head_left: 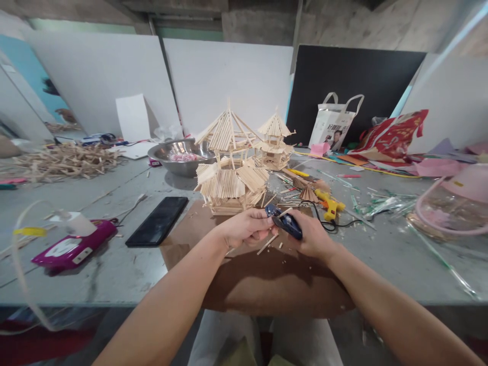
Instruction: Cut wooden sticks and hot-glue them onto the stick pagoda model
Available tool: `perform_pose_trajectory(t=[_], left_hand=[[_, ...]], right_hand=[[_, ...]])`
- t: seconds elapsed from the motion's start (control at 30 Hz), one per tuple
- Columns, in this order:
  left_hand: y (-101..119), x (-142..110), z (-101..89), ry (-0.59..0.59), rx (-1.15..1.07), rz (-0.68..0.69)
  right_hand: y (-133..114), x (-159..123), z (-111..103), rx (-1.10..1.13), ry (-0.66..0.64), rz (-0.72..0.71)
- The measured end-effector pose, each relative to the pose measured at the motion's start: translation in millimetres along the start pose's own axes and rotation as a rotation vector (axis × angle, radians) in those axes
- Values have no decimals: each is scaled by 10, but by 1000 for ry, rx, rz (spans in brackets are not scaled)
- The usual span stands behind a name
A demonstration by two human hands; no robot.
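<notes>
Stick [285,212], thin, pale and wooden, lies across a dark blue cutter [293,229] over brown cardboard [274,295] at the near centre of a table [110,284]; the left hand [246,229] seems to pinch its left end, while the right hand [314,236] is wrapped around the cutter. Trimming looks to be the step in hand, and the next move seems to call for a steady squeeze, left fingertips clear of the blades. Just beyond, a tiered stick house [232,180] stands upright, its upper roof partly open between slats.
</notes>
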State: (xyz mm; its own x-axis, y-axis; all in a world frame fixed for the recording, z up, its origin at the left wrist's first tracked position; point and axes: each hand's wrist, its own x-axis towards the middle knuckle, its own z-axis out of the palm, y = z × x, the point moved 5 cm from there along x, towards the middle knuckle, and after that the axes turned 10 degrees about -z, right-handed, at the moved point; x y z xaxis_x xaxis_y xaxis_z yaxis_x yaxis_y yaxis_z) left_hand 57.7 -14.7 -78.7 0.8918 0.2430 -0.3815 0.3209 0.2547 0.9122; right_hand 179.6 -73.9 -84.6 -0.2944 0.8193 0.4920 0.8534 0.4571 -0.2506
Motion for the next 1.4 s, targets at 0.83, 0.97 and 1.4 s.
perform_pose_trajectory(t=[0.83, 0.97, 1.4], left_hand=[[186, 58, -97, 557, 546, 495], [174, 59, -96, 673, 635, 543], [92, 72, -36, 225, 206, 263]], right_hand=[[137, 18, 41, -86, -21, 237], [157, 48, 45, -29, 57, 145], [137, 39, 19, 106, 60, -107]])
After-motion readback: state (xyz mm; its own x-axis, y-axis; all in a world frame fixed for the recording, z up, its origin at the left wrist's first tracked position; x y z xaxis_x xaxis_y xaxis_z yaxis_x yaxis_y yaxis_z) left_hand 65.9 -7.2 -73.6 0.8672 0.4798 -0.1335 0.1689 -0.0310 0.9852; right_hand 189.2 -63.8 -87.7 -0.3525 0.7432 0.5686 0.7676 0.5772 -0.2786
